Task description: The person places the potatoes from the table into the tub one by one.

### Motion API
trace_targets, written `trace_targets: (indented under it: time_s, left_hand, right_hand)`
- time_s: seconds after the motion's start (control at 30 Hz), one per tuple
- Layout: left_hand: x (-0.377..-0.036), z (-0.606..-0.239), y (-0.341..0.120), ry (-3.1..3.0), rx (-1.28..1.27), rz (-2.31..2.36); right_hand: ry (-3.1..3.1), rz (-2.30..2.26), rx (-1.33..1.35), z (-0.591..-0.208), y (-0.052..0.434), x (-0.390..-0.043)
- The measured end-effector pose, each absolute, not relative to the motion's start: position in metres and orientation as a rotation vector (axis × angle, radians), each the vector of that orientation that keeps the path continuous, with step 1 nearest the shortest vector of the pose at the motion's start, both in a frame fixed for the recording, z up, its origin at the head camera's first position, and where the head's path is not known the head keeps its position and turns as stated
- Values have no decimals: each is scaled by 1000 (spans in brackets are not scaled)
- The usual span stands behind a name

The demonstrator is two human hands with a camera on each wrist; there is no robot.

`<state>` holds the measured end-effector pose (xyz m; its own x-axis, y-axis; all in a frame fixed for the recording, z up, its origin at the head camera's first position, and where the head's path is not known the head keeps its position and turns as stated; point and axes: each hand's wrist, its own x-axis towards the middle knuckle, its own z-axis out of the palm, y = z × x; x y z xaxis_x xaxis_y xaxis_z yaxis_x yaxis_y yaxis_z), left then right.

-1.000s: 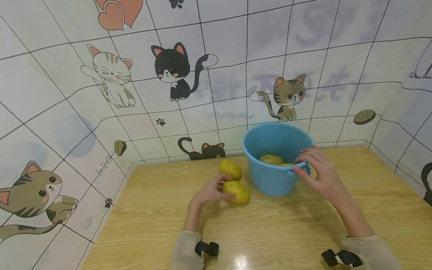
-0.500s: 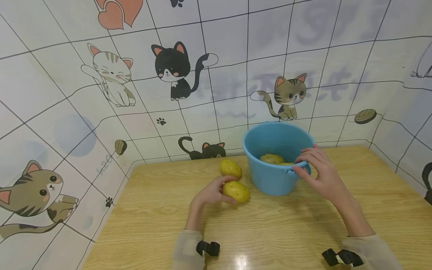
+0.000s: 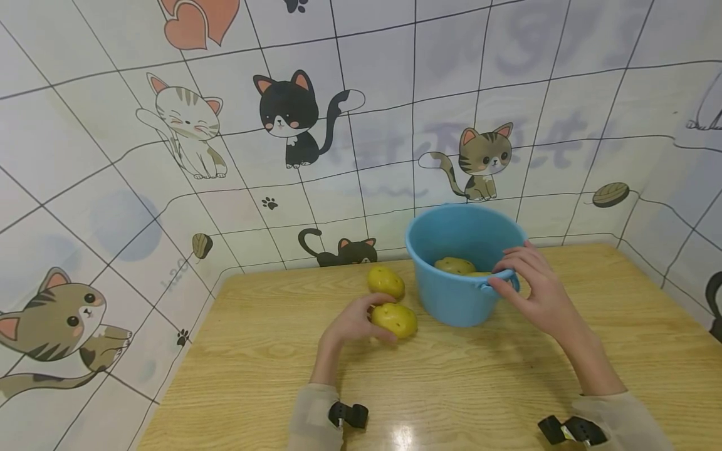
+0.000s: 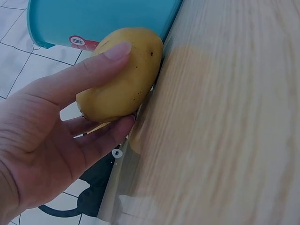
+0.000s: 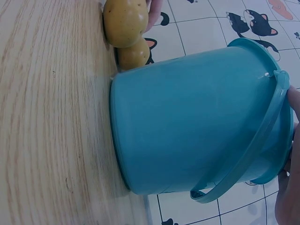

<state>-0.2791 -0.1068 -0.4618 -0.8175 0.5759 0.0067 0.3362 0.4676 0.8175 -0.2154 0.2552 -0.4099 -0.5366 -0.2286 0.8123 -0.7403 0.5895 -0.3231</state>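
Observation:
My left hand holds a yellow potato at the table top, left of a blue bucket. In the left wrist view the thumb lies along one side of this potato, and the fingers curl against the other. Just behind it sits a second potato. My right hand grips the bucket's right front rim beside the handle mount. Inside the bucket lie more potatoes, partly hidden by its wall. From the right wrist, the bucket's lowered handle shows along its side.
The wooden table meets a wall with printed cats right behind the bucket and loose potatoes. Side walls close in at left and right. A black device is strapped on the left sleeve.
The left thumb has slid from the potato's face toward its lower front edge. That potato has barely shifted. My right hand and the bucket stay where they were.

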Motion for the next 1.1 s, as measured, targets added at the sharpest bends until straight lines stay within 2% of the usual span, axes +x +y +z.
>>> trace_targets:
  time_s: [0.53, 1.1]
  left_hand:
    - [-275, -447, -106, 2474, 813, 1436]
    - [-268, -426, -104, 2508, 732, 1686]
  right_hand:
    - [-2068, 846, 757, -409, 256, -215]
    - [-2074, 845, 756, -411, 256, -213]
